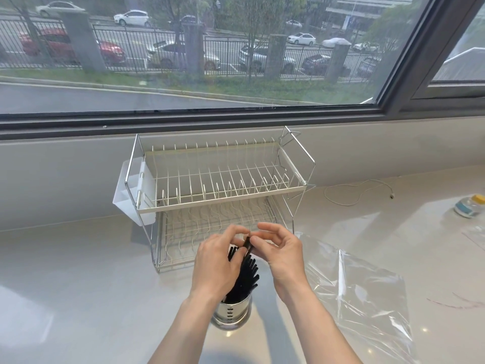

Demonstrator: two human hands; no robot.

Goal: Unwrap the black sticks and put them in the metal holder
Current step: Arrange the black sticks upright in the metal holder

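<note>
The black sticks (pixel 245 278) are slender, matte, uniformly dark rods, bundled in the metal holder (pixel 231 312), a polished cylindrical cup with slotted perforations in its wall. The holder stands upright on the pale countertop (pixel 78 285), at 6 o'clock from the two-tier dish rack (pixel 217 190). The bundle's long axis runs from the holder mouth up toward 12 o'clock, with the free ends fanned slightly toward 1 o'clock.

The left hand (pixel 215 261) is wrapped loosely round the bundle from the 9 o'clock side. The right hand (pixel 279 252) is at 3 o'clock of the bundle. One single stick (pixel 247 245) is pinched near its top end between thumbs and fingertips of both hands, its axis near vertical.

Clear plastic wrap (pixel 362 287) lies flat at 3 o'clock of the holder.
</note>
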